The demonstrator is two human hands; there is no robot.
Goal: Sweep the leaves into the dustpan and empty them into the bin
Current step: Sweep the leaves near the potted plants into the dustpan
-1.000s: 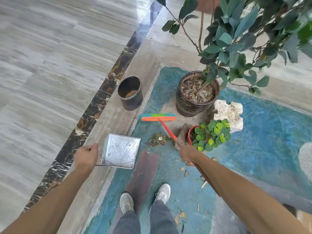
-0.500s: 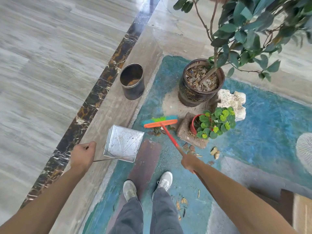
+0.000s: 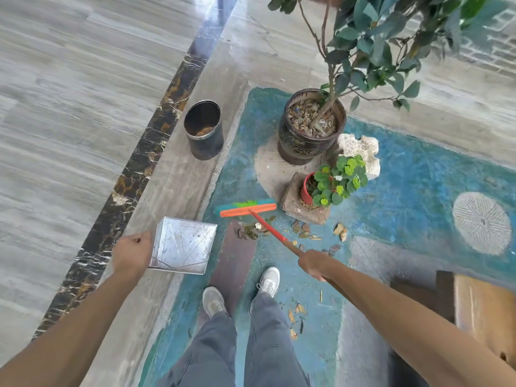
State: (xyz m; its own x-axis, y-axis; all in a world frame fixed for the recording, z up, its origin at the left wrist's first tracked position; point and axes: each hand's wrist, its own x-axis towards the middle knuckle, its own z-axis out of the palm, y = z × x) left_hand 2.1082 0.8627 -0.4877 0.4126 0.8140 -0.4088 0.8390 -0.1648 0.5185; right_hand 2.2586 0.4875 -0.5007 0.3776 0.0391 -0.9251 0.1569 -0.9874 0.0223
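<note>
My right hand [image 3: 314,262] is clenched on the broom [image 3: 265,223], my left hand [image 3: 134,251] fisted on the dustpan [image 3: 183,244], and the leaves [image 3: 251,233] lie just ahead-left of the right hand, between brush head and pan.

Under my feet the floor [image 3: 418,177] is worn blue paint, with grey marble and a dark veined strip beyond. Taking the big plant pot [image 3: 311,127] as marker: the bin [image 3: 204,129] stands to its left, a pale rock [image 3: 360,149] touches its right, and a small red pot [image 3: 307,188] on a stone block [image 3: 300,208] sits just nearer me. Dry leaves [image 3: 304,229] lie scattered nearer still, perhaps with grit.
</note>
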